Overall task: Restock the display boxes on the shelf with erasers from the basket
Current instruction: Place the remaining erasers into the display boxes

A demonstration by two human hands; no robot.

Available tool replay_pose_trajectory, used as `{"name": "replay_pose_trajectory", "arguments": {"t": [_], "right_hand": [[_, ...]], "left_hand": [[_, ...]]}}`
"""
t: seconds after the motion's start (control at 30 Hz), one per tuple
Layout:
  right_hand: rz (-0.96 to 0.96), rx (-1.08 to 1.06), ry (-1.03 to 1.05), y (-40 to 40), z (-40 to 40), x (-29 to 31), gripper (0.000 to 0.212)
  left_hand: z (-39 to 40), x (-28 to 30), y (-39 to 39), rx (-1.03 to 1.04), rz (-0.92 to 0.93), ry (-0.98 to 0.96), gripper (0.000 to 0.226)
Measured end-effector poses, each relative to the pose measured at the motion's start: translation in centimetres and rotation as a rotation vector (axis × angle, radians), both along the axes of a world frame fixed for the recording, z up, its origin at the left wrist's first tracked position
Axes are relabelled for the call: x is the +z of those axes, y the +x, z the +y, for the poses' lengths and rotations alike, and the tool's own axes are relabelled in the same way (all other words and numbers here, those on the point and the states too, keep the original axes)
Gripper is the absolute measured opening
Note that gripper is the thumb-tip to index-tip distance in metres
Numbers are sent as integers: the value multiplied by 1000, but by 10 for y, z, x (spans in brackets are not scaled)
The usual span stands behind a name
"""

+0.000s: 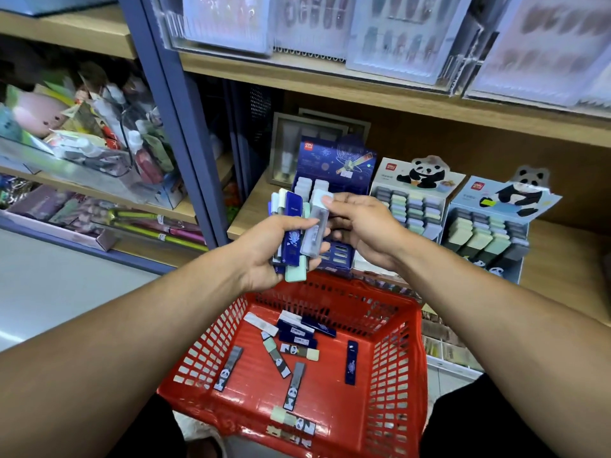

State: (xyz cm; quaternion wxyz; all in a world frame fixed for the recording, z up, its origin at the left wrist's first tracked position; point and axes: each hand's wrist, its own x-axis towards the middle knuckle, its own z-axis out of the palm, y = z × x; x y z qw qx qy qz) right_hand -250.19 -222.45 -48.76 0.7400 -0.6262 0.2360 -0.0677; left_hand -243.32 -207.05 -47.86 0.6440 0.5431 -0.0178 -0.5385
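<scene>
My left hand grips a fanned bundle of erasers, dark blue, pale green and white. My right hand pinches the top of one grey-sleeved eraser that stands at the right side of the bundle. Both hands hover in front of the dark blue display box on the wooden shelf. To its right stand two panda display boxes, filled with grey, green and lilac erasers. Below my hands the red basket holds several loose erasers.
A picture frame leans behind the blue box. A blue metal upright divides this shelf from the left bay with clear bins of small goods. Clear packets hang on the shelf above. Bare wooden shelf lies right of the boxes.
</scene>
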Motion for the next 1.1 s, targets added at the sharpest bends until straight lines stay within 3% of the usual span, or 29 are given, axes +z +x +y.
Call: {"name": "replay_pose_trajectory", "arguments": {"t": [0.1, 0.27, 0.4, 0.5, 0.6, 0.77, 0.83, 0.93, 1.03, 1.1], "right_hand": [[-20, -80, 119, -3, -1, 7, 6], [50, -170, 90, -19, -11, 17, 15], [13, -94, 270, -39, -26, 21, 8], [-36, -119, 290, -53, -33, 25, 23], [-16, -258, 155, -66, -40, 24, 38], [44, -346, -18, -87, -62, 20, 22], [155, -301, -260, -98, -75, 20, 32], [378, -238, -844, -117, -95, 19, 34], [357, -260, -998, -125, -106, 12, 9], [341, -256, -1034, -125, -110, 3, 11]], "left_hand": [[-5, 0, -2, -16, 9, 5, 21], [-17, -2, -9, -24, -53, 81, 19], [-25, -1, -14, -94, 102, -33, 13], [-34, 2, -21, -167, 148, -84, 18], [-44, 0, -32, -122, 138, -32, 18], [-58, -9, -46, -66, 58, 92, 12], [-63, -15, -49, -45, 1, 155, 10], [-70, -21, -52, -44, -42, 182, 17], [-78, -21, -58, -66, -12, 165, 19], [-82, -20, -61, -82, 5, 148, 19]]}}
